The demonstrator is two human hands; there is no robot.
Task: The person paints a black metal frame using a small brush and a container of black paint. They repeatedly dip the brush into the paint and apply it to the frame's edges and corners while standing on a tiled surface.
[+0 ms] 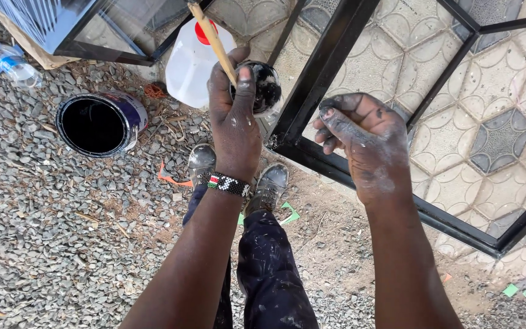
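Note:
My left hand (234,116), smeared with black paint and wearing a beaded wristband, grips a small round black-stained tin (266,88) together with a thin wooden brush handle (211,36) that points up and left. My right hand (365,141) hovers empty to the right, its fingers slightly curled and apart, above a black-painted metal frame (315,76). Below my hands are my two paint-spattered shoes (269,186) and dark trousers.
An open can of black paint (100,125) stands on the gravel at left. A white plastic jug with a red cap (191,64) sits behind my left hand. A plastic bottle (4,58) lies at top left. Patterned paving (488,134) lies under the frame at right.

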